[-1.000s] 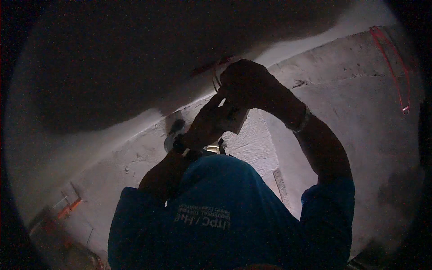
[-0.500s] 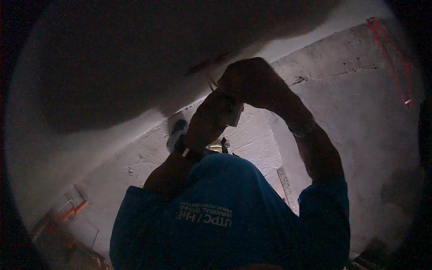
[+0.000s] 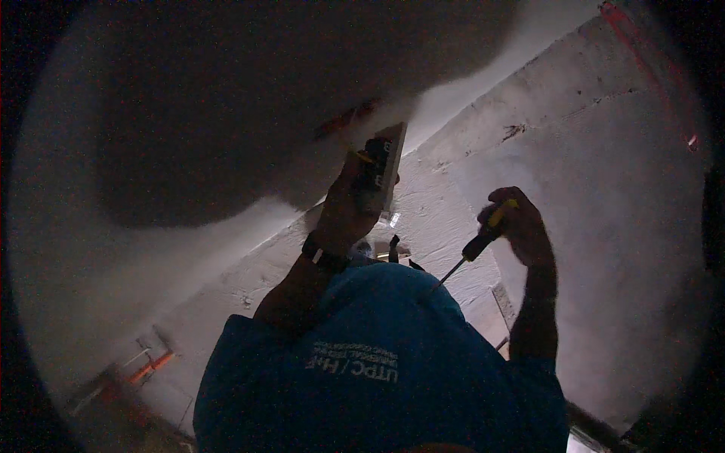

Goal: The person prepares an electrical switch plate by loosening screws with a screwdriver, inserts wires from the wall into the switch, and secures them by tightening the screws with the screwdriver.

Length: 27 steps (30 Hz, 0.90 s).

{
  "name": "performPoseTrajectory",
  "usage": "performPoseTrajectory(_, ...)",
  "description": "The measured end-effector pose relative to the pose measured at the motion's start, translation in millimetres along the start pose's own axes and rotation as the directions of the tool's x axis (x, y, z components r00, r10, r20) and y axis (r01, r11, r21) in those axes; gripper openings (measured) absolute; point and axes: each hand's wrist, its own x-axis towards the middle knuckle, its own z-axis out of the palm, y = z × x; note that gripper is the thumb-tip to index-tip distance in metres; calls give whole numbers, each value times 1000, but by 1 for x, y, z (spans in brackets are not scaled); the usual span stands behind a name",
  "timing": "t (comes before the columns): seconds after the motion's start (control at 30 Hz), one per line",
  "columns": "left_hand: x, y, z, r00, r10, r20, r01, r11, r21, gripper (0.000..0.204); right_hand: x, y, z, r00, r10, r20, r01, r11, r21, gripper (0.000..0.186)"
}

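- My left hand (image 3: 343, 215) was raised to the pale wall (image 3: 226, 249) and closed around a rectangular switch plate (image 3: 384, 167), which it held on edge just off the wall surface, its dark back facing me.
- My right hand (image 3: 522, 225) was wrapped around a screwdriver (image 3: 474, 248) with a yellow-and-black handle; the shaft pointed down and left, its tip well apart from the plate.
- An orange patch (image 3: 343, 121) showed on the wall just beside the plate's upper end; it was too dim to tell whether this was a wall box or wiring.
- Light was poor and a heavy shadow (image 3: 249, 113) covered the wall above.
- Risk, in my judgement: the plate rested on one hand's grip only, so it could slip or strain whatever sat behind it.
- Risk: in this gloom the driver tip could miss a screw head and gouge the plaster.
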Motion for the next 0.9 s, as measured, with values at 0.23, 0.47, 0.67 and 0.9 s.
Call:
performPoseTrajectory(0.23, -15, 8, 3, 999, -4, -35, 6, 998, 67, 46, -32, -67, 3, 920, -352, -172, 334, 934, -126, 29)
performPoseTrajectory(0.47, -13, 8, 10, 997, 58, -58, -48, 986, 158, 48, -16, -84, 38, 759, -621, -198, 531, 765, -364, 28)
performPoseTrajectory(0.67, -13, 7, 19, 1000, -11, 29, 8, 995, 99, 46, -9, -87, 40, 780, -599, -183, 492, 767, -412, 29)
performPoseTrajectory(0.9, -18, 11, 19, 999, -16, -49, 26, 977, 214, 47, -6, -94, 52, 818, -547, -179, 472, 816, -333, 29)
